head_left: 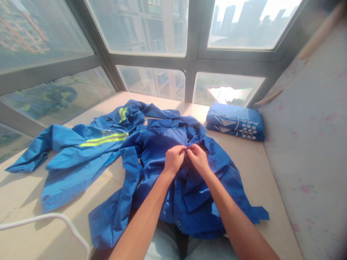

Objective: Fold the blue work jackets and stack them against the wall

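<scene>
A dark blue button-up work shirt (157, 155) lies spread in front of me, its collar away from me and its hem near my lap. My left hand (175, 158) pinches the front edge at chest height. Right beside it, my right hand (197, 157) pinches the same front placket, and the two sets of fingertips almost touch. Whether a button sits between them is hidden by the fingers. Lower on the placket a button (178, 222) shows near the hem. One sleeve (111, 213) hangs toward me on the left.
A lighter blue jacket (81, 155) with yellow reflective stripes lies at the left. A folded blue bundle with white print (234, 122) sits at the back right. A white cable (62, 217) curves across the front left. Windows and a patterned wall (306, 144) border the surface.
</scene>
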The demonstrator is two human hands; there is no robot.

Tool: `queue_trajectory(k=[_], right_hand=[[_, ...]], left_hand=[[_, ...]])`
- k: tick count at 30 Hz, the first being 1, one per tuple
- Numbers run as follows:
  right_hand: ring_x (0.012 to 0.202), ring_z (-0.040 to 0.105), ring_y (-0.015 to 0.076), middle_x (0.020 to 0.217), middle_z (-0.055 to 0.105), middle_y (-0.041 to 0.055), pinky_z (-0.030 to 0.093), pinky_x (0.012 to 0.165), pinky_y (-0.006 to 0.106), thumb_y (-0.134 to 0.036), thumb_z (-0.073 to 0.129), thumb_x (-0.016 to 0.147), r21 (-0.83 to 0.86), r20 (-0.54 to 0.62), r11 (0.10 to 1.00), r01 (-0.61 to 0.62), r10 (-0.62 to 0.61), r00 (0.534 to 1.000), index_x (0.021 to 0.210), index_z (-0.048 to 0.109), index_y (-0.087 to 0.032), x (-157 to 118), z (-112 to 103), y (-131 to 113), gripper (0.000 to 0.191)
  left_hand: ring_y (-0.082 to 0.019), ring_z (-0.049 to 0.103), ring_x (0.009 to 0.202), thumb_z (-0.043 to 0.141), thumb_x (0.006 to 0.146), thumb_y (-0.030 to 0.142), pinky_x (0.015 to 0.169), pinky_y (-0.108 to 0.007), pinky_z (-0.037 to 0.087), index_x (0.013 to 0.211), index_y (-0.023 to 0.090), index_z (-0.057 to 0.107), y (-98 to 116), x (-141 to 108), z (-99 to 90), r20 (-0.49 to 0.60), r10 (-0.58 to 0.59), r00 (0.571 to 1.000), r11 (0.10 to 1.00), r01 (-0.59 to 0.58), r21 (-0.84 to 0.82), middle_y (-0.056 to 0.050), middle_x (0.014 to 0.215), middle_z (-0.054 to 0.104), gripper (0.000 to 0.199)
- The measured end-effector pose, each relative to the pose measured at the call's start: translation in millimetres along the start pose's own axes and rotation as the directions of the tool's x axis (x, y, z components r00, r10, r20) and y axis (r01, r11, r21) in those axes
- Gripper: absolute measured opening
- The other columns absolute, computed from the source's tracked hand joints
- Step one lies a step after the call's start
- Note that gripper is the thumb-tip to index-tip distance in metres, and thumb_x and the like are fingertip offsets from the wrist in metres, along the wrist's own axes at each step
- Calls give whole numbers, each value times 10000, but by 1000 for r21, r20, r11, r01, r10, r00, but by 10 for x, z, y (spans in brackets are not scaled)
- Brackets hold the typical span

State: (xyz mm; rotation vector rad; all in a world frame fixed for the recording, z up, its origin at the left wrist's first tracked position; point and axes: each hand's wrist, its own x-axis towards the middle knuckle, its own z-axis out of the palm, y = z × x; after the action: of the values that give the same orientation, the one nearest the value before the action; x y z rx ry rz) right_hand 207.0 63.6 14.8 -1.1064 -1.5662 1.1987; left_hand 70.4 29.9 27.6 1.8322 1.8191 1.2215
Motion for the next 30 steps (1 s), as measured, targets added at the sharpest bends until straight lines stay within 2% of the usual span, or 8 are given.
queue_trajectory(k=[2, 6, 9, 12, 18, 22, 25, 30], right_hand=[[607, 586, 163, 667, 660, 3, 441, 591, 259, -395, 569, 819, -115, -22, 993, 36, -39, 999, 797, 625, -217, 6, -22, -30, 187], [638, 598, 171, 681, 671, 10, 440, 611, 256, -368, 570, 826, -217, -25, 973, 82, -90, 996, 830, 657, -219, 4, -32, -87, 173], [627, 597, 170, 683, 665, 0, 441, 626, 261, -335, 556, 833, -283, -9, 954, 102, -109, 994, 883, 667, -235, -14, 1, -90, 157], [620, 599, 170, 691, 663, -4, 441, 635, 263, -321, 547, 840, -325, -1, 940, 105, -111, 994, 960, 667, -243, -40, 29, -65, 187], [633, 610, 171, 730, 687, 10, 441, 648, 265, -339, 545, 889, -384, -13, 915, 124, -139, 990, 943, 686, -235, -88, 19, -29, 183], [771, 644, 193, 864, 724, 44, 434, 698, 271, -310, 519, 929, -561, -18, 813, 158, -203, 979, 974, 697, -238, -114, 37, -29, 197], [852, 647, 198, 920, 731, 64, 419, 719, 262, -276, 483, 956, -623, 11, 755, 203, -251, 968, 966, 689, -233, -133, 50, -34, 210], [791, 637, 191, 865, 719, 50, 369, 652, 257, -275, 448, 968, -621, -5, 764, 174, -226, 974, 908, 661, -238, -173, 57, -52, 224]], left_hand=[[-178, 719, 887, 586, 843, 85, 856, -296, 551, 915, 219, 755, -1, -4, -6, 8, -29, 1000, 997, 29, -66, -29, 956, 779, 227], [-177, 724, 827, 619, 844, 188, 802, -282, 562, 922, 199, 744, 3, 5, -9, 51, -131, 990, 955, 140, -260, -36, 904, 775, 147], [-183, 720, 796, 688, 810, 295, 758, -274, 558, 854, 185, 724, -5, 25, 37, 56, -250, 967, 896, 253, -365, -41, 834, 762, 123], [-177, 712, 779, 707, 781, 315, 737, -266, 549, 813, 177, 707, -28, 35, 99, 43, -346, 937, 826, 326, -461, -42, 805, 753, 142], [-169, 700, 745, 718, 767, 326, 722, -262, 532, 808, 164, 726, -67, -5, 117, 59, -388, 920, 773, 360, -523, -40, 789, 752, 167], [-178, 705, 752, 729, 759, 323, 736, -275, 533, 815, 163, 743, -83, -23, 100, 51, -401, 915, 772, 367, -519, -46, 789, 758, 170], [-184, 707, 764, 746, 748, 327, 746, -282, 536, 815, 164, 750, -79, -29, 94, 45, -401, 915, 769, 363, -526, -47, 788, 759, 176], [-162, 681, 690, 781, 710, 373, 665, -263, 538, 791, 159, 739, -47, -64, 86, 93, -468, 879, 673, 423, -607, -33, 738, 741, 233]])
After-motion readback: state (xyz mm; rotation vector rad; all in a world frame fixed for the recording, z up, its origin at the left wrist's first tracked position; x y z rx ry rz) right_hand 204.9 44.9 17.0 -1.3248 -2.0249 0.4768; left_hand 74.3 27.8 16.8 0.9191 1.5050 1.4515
